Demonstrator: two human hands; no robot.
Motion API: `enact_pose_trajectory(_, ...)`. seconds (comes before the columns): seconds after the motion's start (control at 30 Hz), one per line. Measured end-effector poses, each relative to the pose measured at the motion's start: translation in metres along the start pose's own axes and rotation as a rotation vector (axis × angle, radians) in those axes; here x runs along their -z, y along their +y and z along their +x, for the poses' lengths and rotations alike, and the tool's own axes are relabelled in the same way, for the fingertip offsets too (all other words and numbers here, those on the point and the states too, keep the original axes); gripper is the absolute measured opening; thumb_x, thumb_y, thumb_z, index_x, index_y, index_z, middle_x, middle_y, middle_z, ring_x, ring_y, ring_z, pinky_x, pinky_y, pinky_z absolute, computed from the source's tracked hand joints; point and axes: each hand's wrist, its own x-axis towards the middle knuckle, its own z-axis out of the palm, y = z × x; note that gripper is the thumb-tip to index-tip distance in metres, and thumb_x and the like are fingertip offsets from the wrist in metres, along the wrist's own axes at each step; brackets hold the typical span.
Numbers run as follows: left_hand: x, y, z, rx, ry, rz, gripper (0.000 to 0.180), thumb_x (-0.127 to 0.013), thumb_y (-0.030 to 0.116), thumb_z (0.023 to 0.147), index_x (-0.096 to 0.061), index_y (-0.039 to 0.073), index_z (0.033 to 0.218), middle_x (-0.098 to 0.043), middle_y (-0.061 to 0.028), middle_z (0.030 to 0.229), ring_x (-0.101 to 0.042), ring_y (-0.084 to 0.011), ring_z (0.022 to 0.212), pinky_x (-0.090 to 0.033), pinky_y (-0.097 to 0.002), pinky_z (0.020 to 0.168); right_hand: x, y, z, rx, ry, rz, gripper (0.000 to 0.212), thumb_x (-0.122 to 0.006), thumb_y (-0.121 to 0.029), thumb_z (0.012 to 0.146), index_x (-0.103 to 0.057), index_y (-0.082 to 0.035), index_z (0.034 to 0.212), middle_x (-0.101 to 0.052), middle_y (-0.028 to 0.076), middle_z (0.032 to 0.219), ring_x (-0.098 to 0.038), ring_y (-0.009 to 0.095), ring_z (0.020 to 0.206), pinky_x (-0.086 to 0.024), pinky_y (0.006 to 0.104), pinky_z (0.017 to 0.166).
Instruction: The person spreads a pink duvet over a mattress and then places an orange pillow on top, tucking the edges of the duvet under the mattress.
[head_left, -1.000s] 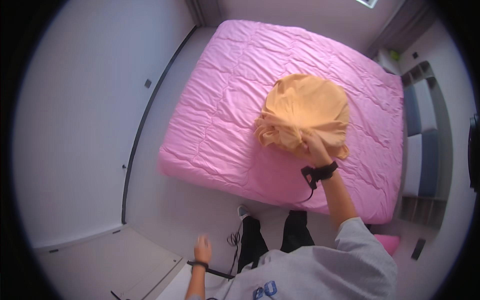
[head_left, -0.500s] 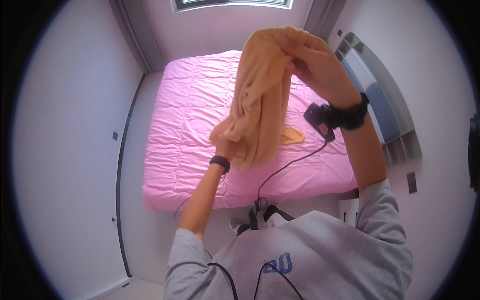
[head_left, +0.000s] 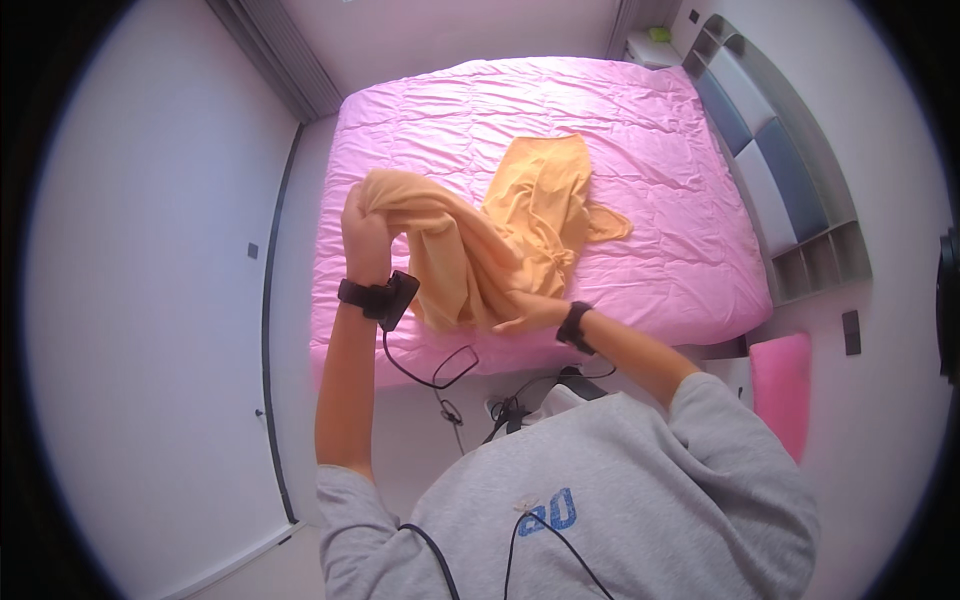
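My left hand (head_left: pixel 367 238) is raised over the near left part of the bed, its fingers closed on one end of a soft peach-orange garment (head_left: pixel 440 235). The cloth hangs in folds and slopes down to the right. At its lower right end is my right hand (head_left: pixel 535 311), fingers stretched out against the fabric. A second, yellow-orange garment (head_left: pixel 545 180) lies crumpled on the bed, with a narrow part sticking out to the right. The held garment overlaps its left side. I cannot tell the exact kind of either garment.
A pink quilt (head_left: pixel 680 215) covers the bed. Shelves and blue-and-white panels (head_left: pixel 785 190) line the right wall, with a pink cushion-like thing (head_left: pixel 780 390) below. A cable (head_left: pixel 420 380) hangs from my left wrist device (head_left: pixel 398 298). A grey curtain (head_left: pixel 275 60) hangs far left.
My left hand has gone up and leftward with the cloth, and my right hand has come down from high up to its lower end. The lying garment now shows more fully.
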Motion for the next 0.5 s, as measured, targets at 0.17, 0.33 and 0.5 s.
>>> enact_pose_trajectory(0.17,-0.008,0.044,-0.016,-0.088,-0.097,-0.046,0.022,-0.035,0.004,0.085,-0.044,-0.003,0.104,-0.052,-0.0101,0.096,-0.055,-0.0161,0.084,-0.047,-0.0248,0.071,-0.052,0.016,0.056,0.052,0.341,-0.064,0.052,-0.062,-0.031,0.066,-0.047,-0.002,0.106,-0.046,0.02,0.107,-0.043,0.033,0.1,-0.036,0.0352,0.083)
enact_pose_trajectory(0.33,0.056,0.07,-0.017,-0.374,0.037,0.419,0.021,-0.041,0.007,0.084,-0.047,-0.004,0.101,-0.052,-0.0092,0.096,-0.053,-0.0163,0.085,-0.045,-0.0253,0.071,-0.002,0.015,0.047,-0.049,0.76,0.136,0.032,-0.047,-0.009,0.072,-0.047,-0.003,0.103,-0.052,0.02,0.096,-0.049,0.03,0.09,-0.04,0.0341,0.076)
enact_pose_trajectory(0.5,0.14,0.064,-0.014,-0.096,0.303,0.124,0.018,-0.041,0.003,0.081,-0.05,-0.004,0.096,-0.052,-0.0071,0.092,-0.052,-0.0136,0.081,-0.043,-0.0225,0.068,0.147,-0.002,0.023,-0.034,0.921,-0.321,0.022,-0.044,-0.01,0.077,-0.048,-0.008,0.099,-0.057,0.018,0.081,-0.056,0.032,0.077,-0.043,0.0373,0.066)
